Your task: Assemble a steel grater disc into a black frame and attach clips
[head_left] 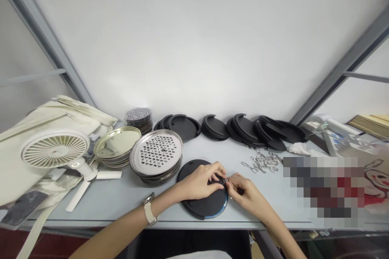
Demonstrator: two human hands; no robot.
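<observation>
A round black disc [197,206] with a blue strip along its lower right edge lies flat before me. My left hand [203,180] is over the disc, its thumb and fingers curled towards the right edge. There, a small shiny metal clip [225,181] sits partly hidden between my fingertips. From the right, my right hand [247,192] pinches at the same clip, just off the disc's rim. Beyond it lies a loose pile of wire-like metal clips [264,162]. A stack of round metal grater plates [158,151] stands left of the disc.
Several black crescent-edged holders [214,126] line the wall. Gold-coloured round plates [117,143] and spiked discs [138,115] are stacked at left. A white fan [56,149] and cream bag [36,121] occupy the far left. A pixelated patch [328,190] hides part of the right side.
</observation>
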